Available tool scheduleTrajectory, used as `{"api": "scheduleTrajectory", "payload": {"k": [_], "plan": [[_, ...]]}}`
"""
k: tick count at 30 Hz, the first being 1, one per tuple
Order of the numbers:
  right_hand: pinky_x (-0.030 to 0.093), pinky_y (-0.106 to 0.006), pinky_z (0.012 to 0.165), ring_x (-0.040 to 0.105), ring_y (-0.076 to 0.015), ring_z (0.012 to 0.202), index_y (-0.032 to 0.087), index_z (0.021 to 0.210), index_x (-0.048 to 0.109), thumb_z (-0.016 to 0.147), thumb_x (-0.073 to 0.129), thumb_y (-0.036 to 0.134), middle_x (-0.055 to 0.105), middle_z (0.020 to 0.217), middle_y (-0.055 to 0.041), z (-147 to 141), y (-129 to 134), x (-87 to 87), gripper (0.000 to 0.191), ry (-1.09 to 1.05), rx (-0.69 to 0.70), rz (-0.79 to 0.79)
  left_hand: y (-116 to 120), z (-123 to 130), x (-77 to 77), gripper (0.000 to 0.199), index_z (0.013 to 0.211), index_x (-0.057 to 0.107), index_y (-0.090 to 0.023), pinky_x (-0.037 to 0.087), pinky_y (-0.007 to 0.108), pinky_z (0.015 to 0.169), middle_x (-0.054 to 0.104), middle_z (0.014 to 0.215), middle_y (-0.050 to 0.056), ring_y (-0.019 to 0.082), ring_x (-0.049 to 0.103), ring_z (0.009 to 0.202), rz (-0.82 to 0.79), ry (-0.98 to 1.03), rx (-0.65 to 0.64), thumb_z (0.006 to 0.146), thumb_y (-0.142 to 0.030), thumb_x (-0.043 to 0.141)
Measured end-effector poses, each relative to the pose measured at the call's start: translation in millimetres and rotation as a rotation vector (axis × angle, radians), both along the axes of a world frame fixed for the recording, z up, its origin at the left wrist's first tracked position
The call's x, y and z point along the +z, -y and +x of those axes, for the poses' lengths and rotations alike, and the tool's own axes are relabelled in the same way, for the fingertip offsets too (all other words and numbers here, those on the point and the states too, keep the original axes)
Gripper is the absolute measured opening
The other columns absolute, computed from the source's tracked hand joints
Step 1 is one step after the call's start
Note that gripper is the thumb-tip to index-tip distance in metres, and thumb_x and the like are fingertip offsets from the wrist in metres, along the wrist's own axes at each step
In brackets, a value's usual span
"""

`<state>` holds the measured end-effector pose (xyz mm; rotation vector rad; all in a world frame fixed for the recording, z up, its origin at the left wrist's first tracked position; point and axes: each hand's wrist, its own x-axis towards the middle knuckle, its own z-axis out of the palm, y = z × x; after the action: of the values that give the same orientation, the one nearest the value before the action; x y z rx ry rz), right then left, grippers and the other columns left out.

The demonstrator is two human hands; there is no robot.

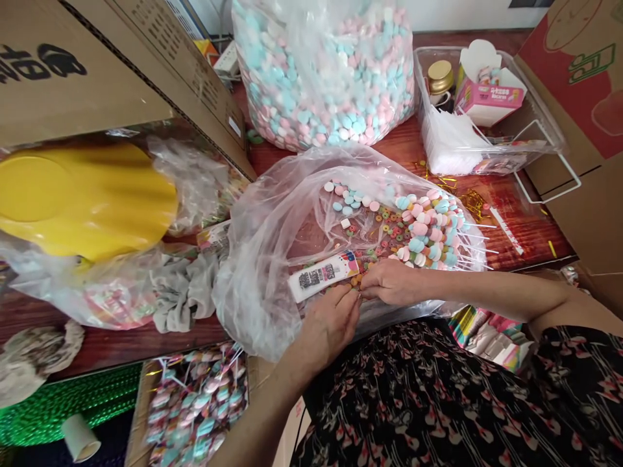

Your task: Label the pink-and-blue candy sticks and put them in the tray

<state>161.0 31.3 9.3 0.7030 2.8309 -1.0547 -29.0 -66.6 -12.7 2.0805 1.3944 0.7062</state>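
My left hand and my right hand meet at the fingertips on a small item too tiny to make out. Just above them lies a white printed packet, touching my left fingers. Beyond my hands, a transparent plastic bag lies open. Inside it are pastel pink and blue candy discs on white sticks, with small coloured candy rings and loose discs. A huge bag of pastel candies stands behind it.
The reddish wood table has gold tinsel on it. A transparent bin at the back right holds a jar and pink carton. Cardboard boxes and a yellow tub stand at the sides. A tray of candy sticks and green foil sit at the lower left.
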Motion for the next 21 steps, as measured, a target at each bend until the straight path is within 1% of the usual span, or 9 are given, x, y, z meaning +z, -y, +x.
{"api": "scheduleTrajectory", "payload": {"k": [2, 5, 6, 7, 9, 12, 15, 18, 21], "plan": [[0.038, -0.026, 0.071, 0.057, -0.0142, 0.077, 0.018, 0.087, 0.073, 0.095, 0.055, 0.024, 0.07, 0.081, -0.0038, 2.2, -18.6, 3.3, 0.021, -0.052, 0.001, 0.063, -4.7, -0.1, -3.6, 0.021, 0.088, 0.071, -0.019, 0.047, 0.028, 0.072, 0.066, 0.082, 0.007, 0.017, 0.06, 0.075, -0.041, 0.084, 0.06, 0.093, -0.025, 0.051], [0.04, -0.029, 0.078, 0.058, -0.0159, 0.086, 0.019, 0.097, 0.074, 0.094, 0.055, 0.02, 0.072, 0.09, -0.0051, 4.9, -59.3, 7.1, 0.019, -0.065, -0.041, 0.253, -16.3, -3.0, -7.1, 0.023, 0.071, 0.069, -0.019, 0.044, 0.024, 0.062, 0.06, 0.066, 0.001, 0.013, 0.054, 0.062, -0.249, 0.378, 0.229, 0.088, -0.03, 0.058], [0.039, -0.029, 0.077, 0.059, -0.0163, 0.087, 0.02, 0.1, 0.074, 0.093, 0.054, 0.017, 0.073, 0.095, -0.0051, 4.6, -73.2, 7.0, 0.021, -0.013, -0.062, 0.331, -20.3, -3.7, -8.1, 0.023, 0.067, 0.068, -0.018, 0.042, 0.023, 0.057, 0.058, 0.061, 0.0, 0.012, 0.051, 0.058, -0.344, 0.508, 0.303, 0.085, -0.032, 0.062], [0.038, -0.029, 0.075, 0.059, -0.0171, 0.09, 0.022, 0.101, 0.074, 0.091, 0.056, 0.013, 0.073, 0.098, -0.0052, 3.5, -85.7, 5.9, 0.023, 0.069, -0.042, 0.395, -23.8, -3.9, -9.0, 0.023, 0.066, 0.068, -0.018, 0.041, 0.022, 0.053, 0.057, 0.059, -0.001, 0.011, 0.05, 0.054, -0.441, 0.639, 0.377, 0.081, -0.035, 0.066], [0.035, -0.028, 0.07, 0.06, -0.0181, 0.09, 0.023, 0.1, 0.075, 0.086, 0.057, 0.007, 0.072, 0.1, -0.0052, -0.6, -103.7, 1.2, 0.028, 0.237, 0.057, 0.472, -28.8, -2.7, -10.5, 0.022, 0.066, 0.069, -0.017, 0.039, 0.021, 0.047, 0.059, 0.056, -0.002, 0.009, 0.049, 0.049, -0.6, 0.865, 0.5, 0.073, -0.038, 0.073], [0.033, -0.028, 0.065, 0.062, -0.0187, 0.089, 0.021, 0.095, 0.075, 0.083, 0.058, 0.006, 0.072, 0.099, -0.0064, -9.2, -114.2, -8.6, 0.026, 0.381, 0.2, 0.526, -30.3, 0.4, -11.1, 0.024, 0.069, 0.071, -0.016, 0.042, 0.02, 0.046, 0.064, 0.058, -0.001, 0.009, 0.055, 0.048, -0.702, 1.032, 0.591, 0.065, -0.038, 0.081], [0.034, -0.028, 0.066, 0.063, -0.0188, 0.09, 0.019, 0.093, 0.075, 0.082, 0.058, 0.007, 0.072, 0.102, -0.0079, -14.6, -116.8, -14.4, 0.023, 0.413, 0.233, 0.535, -26.5, 0.6, -10.9, 0.03, 0.075, 0.071, -0.015, 0.046, 0.02, 0.048, 0.067, 0.063, 0.0, 0.01, 0.06, 0.049, -0.747, 1.08, 0.633, 0.061, -0.038, 0.084], [0.035, -0.027, 0.067, 0.063, -0.017, 0.085, 0.018, 0.092, 0.074, 0.083, 0.056, 0.006, 0.074, 0.095, -0.0064, -12.7, -120.1, -12.2, 0.024, 0.362, 0.143, 0.483, -22.8, -2.3, -10.4, 0.031, 0.078, 0.071, -0.015, 0.049, 0.021, 0.048, 0.069, 0.066, 0.0, 0.01, 0.062, 0.05, -0.778, 1.14, 0.633, 0.062, -0.038, 0.084], [0.036, -0.027, 0.069, 0.062, -0.0153, 0.078, 0.019, 0.094, 0.073, 0.086, 0.051, 0.011, 0.074, 0.085, -0.0034, -5.9, -117.0, -3.5, 0.025, 0.192, 0.02, 0.422, -25.0, -2.2, -7.9, 0.028, 0.079, 0.07, -0.014, 0.049, 0.023, 0.048, 0.071, 0.071, 0.003, 0.012, 0.062, 0.052, -0.773, 1.236, 0.585, 0.066, -0.036, 0.081]]}}
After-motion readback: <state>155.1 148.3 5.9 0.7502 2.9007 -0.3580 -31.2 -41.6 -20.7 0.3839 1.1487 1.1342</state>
